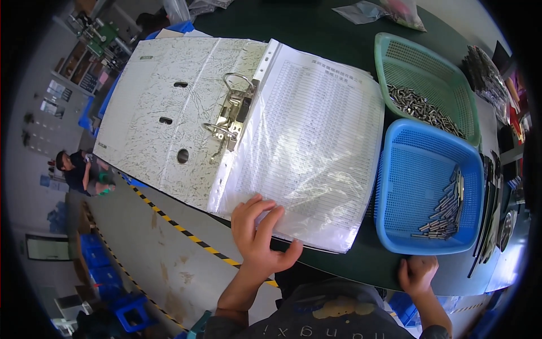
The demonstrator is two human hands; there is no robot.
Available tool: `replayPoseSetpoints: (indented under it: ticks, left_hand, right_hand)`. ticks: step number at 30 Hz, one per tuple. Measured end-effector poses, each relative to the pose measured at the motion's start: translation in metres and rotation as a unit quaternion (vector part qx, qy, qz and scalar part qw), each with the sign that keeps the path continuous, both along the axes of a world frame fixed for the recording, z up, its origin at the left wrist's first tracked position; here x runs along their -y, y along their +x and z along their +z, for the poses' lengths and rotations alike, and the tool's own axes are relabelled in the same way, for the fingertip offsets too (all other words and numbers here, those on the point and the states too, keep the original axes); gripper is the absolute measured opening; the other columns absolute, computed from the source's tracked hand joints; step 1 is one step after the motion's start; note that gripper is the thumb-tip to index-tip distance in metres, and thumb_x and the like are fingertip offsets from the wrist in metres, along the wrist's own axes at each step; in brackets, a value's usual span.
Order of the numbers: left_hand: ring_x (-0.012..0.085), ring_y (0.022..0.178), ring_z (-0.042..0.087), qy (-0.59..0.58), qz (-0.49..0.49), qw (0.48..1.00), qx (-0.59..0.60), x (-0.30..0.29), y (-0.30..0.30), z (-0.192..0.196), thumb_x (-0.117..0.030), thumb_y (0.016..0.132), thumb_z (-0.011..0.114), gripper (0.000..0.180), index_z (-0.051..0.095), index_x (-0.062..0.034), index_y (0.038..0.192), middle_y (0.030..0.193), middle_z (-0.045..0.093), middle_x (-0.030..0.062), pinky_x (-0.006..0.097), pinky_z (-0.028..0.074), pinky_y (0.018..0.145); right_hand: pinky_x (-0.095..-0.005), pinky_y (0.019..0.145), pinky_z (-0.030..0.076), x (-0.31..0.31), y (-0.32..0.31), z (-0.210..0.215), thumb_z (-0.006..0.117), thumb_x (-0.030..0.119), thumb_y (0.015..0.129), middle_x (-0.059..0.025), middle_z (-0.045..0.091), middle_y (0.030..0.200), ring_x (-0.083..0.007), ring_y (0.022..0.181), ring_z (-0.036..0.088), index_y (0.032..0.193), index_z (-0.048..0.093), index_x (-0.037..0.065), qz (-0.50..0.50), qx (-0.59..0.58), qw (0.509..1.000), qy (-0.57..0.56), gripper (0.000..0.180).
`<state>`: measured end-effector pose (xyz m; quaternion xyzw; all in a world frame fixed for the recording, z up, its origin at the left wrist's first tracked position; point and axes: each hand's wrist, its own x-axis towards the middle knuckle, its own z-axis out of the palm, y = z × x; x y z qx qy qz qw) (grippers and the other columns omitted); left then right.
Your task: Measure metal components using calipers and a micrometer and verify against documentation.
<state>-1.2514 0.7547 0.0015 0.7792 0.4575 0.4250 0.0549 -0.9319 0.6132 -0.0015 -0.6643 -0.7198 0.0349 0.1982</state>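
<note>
A lever arch file (161, 107) lies spread on the table, its marbled inner cover to the left and its metal ring mechanism (228, 116) showing. Right of the rings is a stack of clear plastic sleeves; the top one holds a printed list sheet (310, 141). My left hand (257, 234) rests at the lower left corner of the sleeves, fingers apart and fingertips on the plastic. At the table's near edge, just below the blue basket, my right hand (418, 275) is curled into a fist, with no object showing in it.
A blue plastic basket (389, 186) with metal pins stands right of the file. Behind it, a green basket (384, 53) holds many small metal parts. Plastic bags (361, 12) lie at the far edge. Another person (76, 172) sits far left, beyond striped floor tape (164, 214).
</note>
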Motion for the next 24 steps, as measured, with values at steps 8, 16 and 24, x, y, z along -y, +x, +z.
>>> replayPoseSetpoints:
  ticks: [8, 16, 24]
  left_hand:
    - [0.0353, 0.111, 0.040, -0.045, 0.039, 0.991, -0.119, 0.005, 0.017, 0.012, -0.061, 0.058, 0.080, 0.081, 0.051, -0.0066, 0.112, 0.112, 0.042, 0.0139, 0.050, 0.032, 0.093]
    - [0.0321, 0.102, 0.046, -0.004, 0.047, 0.986, -0.161, -0.001, 0.018, 0.014, -0.057, 0.060, 0.077, 0.067, 0.058, -0.0086, 0.102, 0.105, 0.048, 0.0106, 0.051, 0.033, 0.088]
    - [0.0250, 0.075, 0.054, 0.019, 0.080, 0.981, -0.176, -0.035, 0.001, 0.029, -0.018, 0.055, 0.074, 0.026, 0.061, -0.0089, 0.076, 0.077, 0.054, 0.0037, 0.036, 0.043, 0.064]
  right_hand:
    - [-0.0438, 0.052, 0.033, 0.001, -0.002, -0.004, 0.063, 0.007, 0.063, -0.0143, 0.044, 0.056, -0.0366, 0.053, 0.045, 0.054, 0.040, 0.006, -0.004, -0.043, 0.999, 0.014, 0.025]
    - [-0.0432, 0.050, 0.032, 0.003, 0.001, -0.006, 0.065, 0.008, 0.063, -0.0126, 0.044, 0.054, -0.0351, 0.051, 0.045, 0.053, 0.041, 0.008, 0.001, -0.067, 0.998, 0.021, 0.026]
    - [-0.0428, 0.049, 0.033, 0.008, 0.004, -0.011, 0.066, 0.011, 0.063, -0.0104, 0.045, 0.051, -0.0332, 0.047, 0.045, 0.052, 0.045, 0.009, 0.008, -0.070, 0.997, 0.028, 0.024]
